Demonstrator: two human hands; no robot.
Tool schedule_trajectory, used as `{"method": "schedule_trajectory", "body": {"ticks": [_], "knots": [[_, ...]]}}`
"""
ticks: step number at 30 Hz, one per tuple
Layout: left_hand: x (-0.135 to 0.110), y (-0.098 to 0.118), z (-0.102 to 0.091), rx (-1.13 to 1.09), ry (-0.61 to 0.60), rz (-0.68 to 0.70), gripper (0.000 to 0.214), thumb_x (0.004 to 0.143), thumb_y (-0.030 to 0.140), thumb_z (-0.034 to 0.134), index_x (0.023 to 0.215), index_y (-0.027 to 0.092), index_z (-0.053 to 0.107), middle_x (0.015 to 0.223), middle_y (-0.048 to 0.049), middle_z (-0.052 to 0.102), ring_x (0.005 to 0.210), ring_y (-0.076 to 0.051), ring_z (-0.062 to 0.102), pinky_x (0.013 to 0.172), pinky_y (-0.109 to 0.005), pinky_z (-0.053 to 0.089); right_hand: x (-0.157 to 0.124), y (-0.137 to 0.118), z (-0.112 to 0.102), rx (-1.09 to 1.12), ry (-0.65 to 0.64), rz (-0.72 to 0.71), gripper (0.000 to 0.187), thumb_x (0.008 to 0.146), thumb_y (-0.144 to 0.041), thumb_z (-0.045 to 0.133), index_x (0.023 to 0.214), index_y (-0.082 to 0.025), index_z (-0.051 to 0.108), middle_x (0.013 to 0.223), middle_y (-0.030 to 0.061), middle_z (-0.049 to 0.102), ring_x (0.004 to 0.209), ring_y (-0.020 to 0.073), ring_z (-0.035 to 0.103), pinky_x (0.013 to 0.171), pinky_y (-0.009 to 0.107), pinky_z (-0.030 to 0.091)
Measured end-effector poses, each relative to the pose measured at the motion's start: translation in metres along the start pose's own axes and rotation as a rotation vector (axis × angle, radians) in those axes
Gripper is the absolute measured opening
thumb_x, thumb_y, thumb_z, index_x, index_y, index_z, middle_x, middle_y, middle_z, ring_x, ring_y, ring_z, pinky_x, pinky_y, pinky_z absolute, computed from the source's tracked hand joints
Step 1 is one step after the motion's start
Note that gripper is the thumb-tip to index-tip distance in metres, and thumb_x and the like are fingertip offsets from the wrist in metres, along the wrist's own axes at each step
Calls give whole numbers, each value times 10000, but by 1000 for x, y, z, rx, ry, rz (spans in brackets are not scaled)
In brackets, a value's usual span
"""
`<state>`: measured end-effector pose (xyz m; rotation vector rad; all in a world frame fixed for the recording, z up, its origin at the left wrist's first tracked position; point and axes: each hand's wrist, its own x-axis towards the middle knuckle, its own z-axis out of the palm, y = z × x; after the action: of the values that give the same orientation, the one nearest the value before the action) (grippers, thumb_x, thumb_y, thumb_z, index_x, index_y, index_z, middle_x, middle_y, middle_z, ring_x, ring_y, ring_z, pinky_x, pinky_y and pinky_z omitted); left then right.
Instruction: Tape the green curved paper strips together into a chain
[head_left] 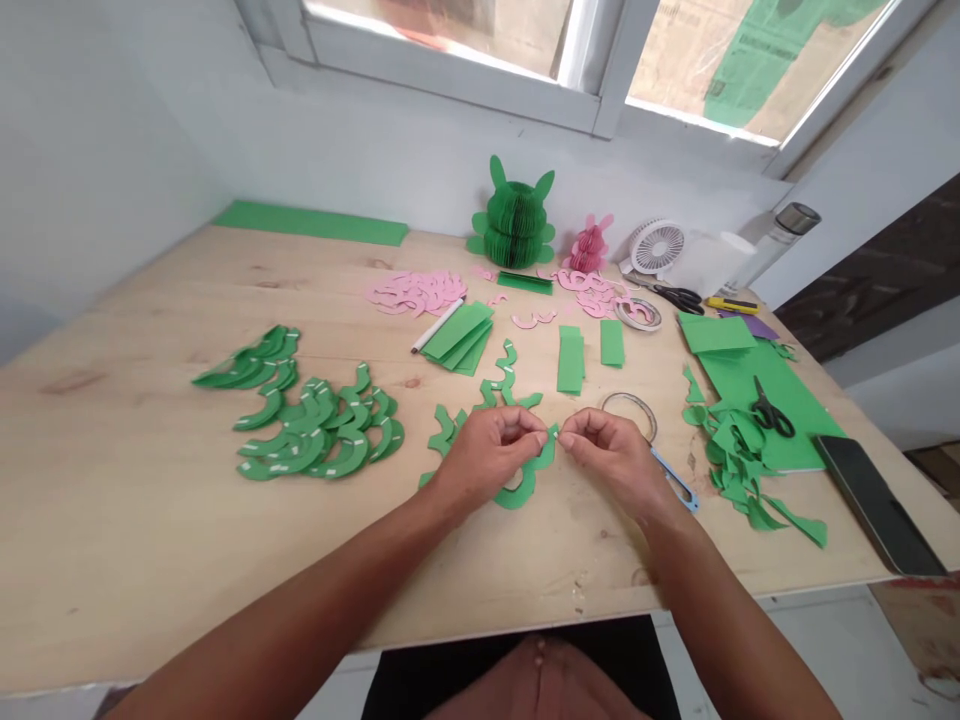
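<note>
My left hand (491, 450) pinches the tip of a curved green paper cutout (517, 496), which hangs just above or on the table under the fingers. Close beside it, the fingertips of my right hand (611, 455) are pressed together at the same tip, where a small white patch shows; what they pinch is too small to make out. Beyond my left hand lie more green cutouts (442, 430) with white strips on them. A tape roll (634, 400) and a light-blue cutter (675, 482) rest by my right hand, the roll partly hidden.
Left stands a heap of green cutouts (322, 430). Green scraps (739, 455), black scissors (770, 412) and a phone (874, 500) lie right. Toward the wall are pink cutouts (420, 292), a green honeycomb paper figure (517, 225), a smaller pink one (589, 247) and a fan (656, 247).
</note>
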<state>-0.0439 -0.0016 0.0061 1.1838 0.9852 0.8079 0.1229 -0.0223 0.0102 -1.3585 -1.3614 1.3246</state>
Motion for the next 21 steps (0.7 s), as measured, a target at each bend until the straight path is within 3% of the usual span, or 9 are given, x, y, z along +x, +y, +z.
{"method": "schedule_trajectory", "body": {"ticks": [12, 21], "knots": [[0, -5, 0, 168, 15, 102, 91, 732, 246, 550, 696, 175, 594, 470, 65, 399, 378, -60, 321, 364, -195, 238, -3, 4, 4, -256, 78, -131, 125, 764, -295, 580, 724, -176, 574, 629, -7, 559, 555, 97, 470, 501, 217, 387], [0, -6, -1, 225, -20, 131, 104, 752, 241, 544, 698, 167, 593, 480, 65, 404, 377, -55, 321, 364, -192, 261, -2, 6, 3, -341, 101, -167, 97, 761, -269, 577, 730, -177, 585, 630, -11, 578, 533, 94, 473, 488, 214, 365]]}}
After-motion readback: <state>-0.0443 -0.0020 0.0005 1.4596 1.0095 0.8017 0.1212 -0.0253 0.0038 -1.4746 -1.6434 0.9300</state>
